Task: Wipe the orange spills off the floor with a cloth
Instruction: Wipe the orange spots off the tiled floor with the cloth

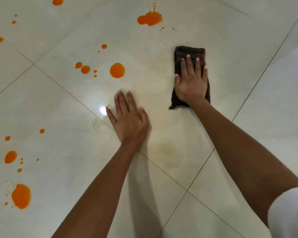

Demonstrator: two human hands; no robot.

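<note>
Here, right hand point(191, 83) spread flat, pressing dark cloth point(189, 54) onto floor point(248, 40) for wiping | left hand point(129, 121) splayed bare on tile, likely bracing | orange spills point(117, 70) beyond left fingertips, untouched

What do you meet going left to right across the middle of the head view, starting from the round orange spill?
Round orange spill → left hand flat on the floor tile → right hand pressing the dark cloth.

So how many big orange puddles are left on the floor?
3: one at top centre, one left of the cloth, one at lower left. Smaller drops surround them; others may lie off-frame.
</note>
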